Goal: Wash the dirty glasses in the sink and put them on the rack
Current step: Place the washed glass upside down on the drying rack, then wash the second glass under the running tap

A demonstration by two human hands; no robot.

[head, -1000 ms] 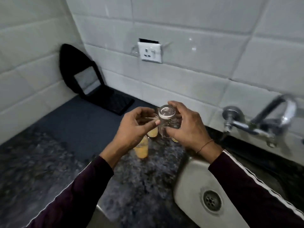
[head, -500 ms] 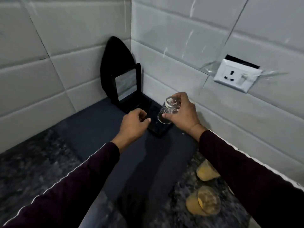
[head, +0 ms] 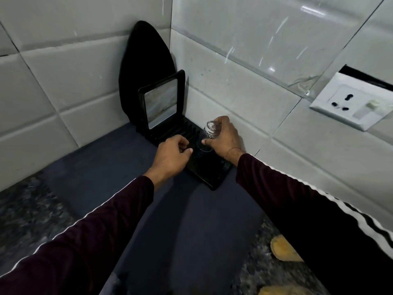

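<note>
Glass (head: 209, 134) over rack (head: 204, 167), corner

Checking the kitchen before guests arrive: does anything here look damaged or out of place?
Yes. The white wall socket sits crooked, a dark gap showing above its plate. Nearby, the grey wall tile shows streaks and a crack-like mark. The clear patterned glass, gripped by the right hand, is tilted over the black ridged rack.
</note>
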